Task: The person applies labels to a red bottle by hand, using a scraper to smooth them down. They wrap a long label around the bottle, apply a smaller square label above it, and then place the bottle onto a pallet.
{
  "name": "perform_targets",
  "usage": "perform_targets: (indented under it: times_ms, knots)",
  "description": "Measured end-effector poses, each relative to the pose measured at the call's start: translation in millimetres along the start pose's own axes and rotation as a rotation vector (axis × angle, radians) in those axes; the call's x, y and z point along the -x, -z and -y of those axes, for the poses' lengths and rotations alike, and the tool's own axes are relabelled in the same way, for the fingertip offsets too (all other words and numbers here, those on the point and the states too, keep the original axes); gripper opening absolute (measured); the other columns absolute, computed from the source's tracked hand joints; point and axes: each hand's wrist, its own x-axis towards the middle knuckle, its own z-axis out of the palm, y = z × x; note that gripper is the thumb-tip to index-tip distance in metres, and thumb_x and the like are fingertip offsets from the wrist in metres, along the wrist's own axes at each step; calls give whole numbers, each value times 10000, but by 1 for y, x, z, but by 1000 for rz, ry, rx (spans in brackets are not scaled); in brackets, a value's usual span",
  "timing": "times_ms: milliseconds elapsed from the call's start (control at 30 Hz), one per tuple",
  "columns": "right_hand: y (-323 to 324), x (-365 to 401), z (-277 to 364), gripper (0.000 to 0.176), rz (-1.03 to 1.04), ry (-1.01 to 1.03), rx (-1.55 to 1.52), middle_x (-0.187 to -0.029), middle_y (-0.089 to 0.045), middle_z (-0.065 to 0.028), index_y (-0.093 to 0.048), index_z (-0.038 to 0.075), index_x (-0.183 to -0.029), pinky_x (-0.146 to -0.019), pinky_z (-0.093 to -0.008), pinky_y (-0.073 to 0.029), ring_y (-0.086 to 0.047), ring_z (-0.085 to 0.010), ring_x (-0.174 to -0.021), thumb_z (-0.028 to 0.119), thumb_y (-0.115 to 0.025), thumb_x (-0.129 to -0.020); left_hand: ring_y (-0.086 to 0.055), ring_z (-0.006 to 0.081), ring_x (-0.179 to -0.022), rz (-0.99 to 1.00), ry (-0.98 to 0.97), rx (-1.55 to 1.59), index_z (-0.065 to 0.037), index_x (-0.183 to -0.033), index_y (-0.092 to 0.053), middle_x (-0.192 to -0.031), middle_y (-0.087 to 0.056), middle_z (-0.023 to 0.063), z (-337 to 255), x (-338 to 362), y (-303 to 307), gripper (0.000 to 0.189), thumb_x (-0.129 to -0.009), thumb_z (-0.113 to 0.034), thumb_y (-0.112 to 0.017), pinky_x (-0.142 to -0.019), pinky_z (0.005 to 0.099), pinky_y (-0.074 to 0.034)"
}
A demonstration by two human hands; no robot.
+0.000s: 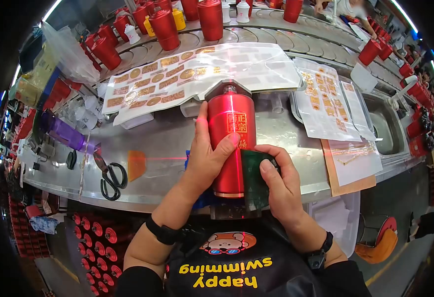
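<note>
A red metal bottle point(230, 119) with gold characters lies lengthwise on the steel bench, its neck pointing away from me. My left hand point(204, 161) grips its left side, with the thumb pressed on the gold label. My right hand point(281, 185) holds a dark green pad point(254, 173) against the bottle's right side near its base. Both wrists wear black bands.
Sheets of gold stickers point(177, 74) and more sticker sheets point(325, 101) lie beyond the bottle. Black scissors point(112, 179) and a purple bottle point(68, 134) sit at left. Several red bottles point(163, 27) stand on the conveyor behind. A sink point(386, 126) is at right.
</note>
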Motion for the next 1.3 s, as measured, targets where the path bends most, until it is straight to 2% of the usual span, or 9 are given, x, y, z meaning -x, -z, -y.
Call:
perform_targets:
  times_ms: [367,467,767,833,867,900,1033,1100,1300]
  knots:
    - [1,-3,-3,262,-3,44,9,-898,-577,-8,-545,-5,-1209,-707,-216,-428,-485,-54,-789,127,-506,-986,-517,221,-1187,18,2,69,45,-1509,-114,-1345,-453,192,4,-1,0,885,-929,-362,-644,-989,334,-446]
    - [4,-3,-1,287,52,10,33,-1108,-598,-65,-508,-20,-1247,-875,-213,-450,-549,-68,-980,126,-469,-1003,-519,220,-1182,12,0,100,41,-1510,-117,-1345,-454,191,4,-1,-1,884,-928,-363,-645,-985,336,-448]
    - [5,-3,-5,287,42,10,22,-1069,-609,-57,-518,-8,-1242,-849,-218,-463,-558,-74,-952,137,-485,-997,-491,211,-1208,0,-7,79,30,-1505,-150,-1341,-458,174,-4,0,-5,832,-934,-332,-636,-1015,332,-416]
    - [1,-6,-5,284,33,37,78,-1056,-614,-54,-540,3,-1220,-833,-231,-466,-561,-83,-939,152,-507,-981,-483,195,-1210,-14,-97,-60,25,-1492,-190,-1331,-472,149,2,-4,-1,771,-944,-304,-622,-1024,334,-403]
    - [3,-7,-5,282,2,45,120,-1049,-616,-53,-551,9,-1210,-825,-238,-467,-562,-87,-933,160,-518,-973,-498,182,-1194,22,-99,19,0,-1481,-238,-1320,-488,124,-1,-4,-2,695,-955,-272,-602,-1014,333,-416]
    - [5,-7,-2,279,-8,61,158,-1037,-618,-56,-566,14,-1191,-814,-249,-468,-565,-93,-926,165,-528,-959,-522,176,-1166,49,9,226,-28,-1466,-276,-1311,-500,110,-4,-2,-7,630,-960,-242,-584,-996,330,-436]
    - [0,-9,-14,260,-75,183,176,-972,-638,-103,-588,9,-1135,-788,-299,-479,-592,-144,-892,165,-529,-936,-567,190,-1131,38,0,155,-17,-1422,-341,-1276,-541,121,2,-7,-4,544,-969,-227,-557,-965,334,-466]
    - [1,-12,-15,257,-98,244,187,-924,-650,-150,-584,-9,-1116,-784,-329,-488,-615,-202,-861,161,-528,-932,-561,188,-1132,61,34,149,-12,-1429,-335,-1281,-537,126,3,-8,-2,564,-973,-258,-556,-976,331,-453]
    - [2,-12,-15,266,-78,234,165,-904,-650,-171,-579,-18,-1114,-780,-341,-492,-625,-221,-842,164,-529,-926,-532,200,-1196,77,35,159,-8,-1460,-298,-1327,-508,136,-3,-4,-3,614,-975,-283,-555,-1017,340,-428]
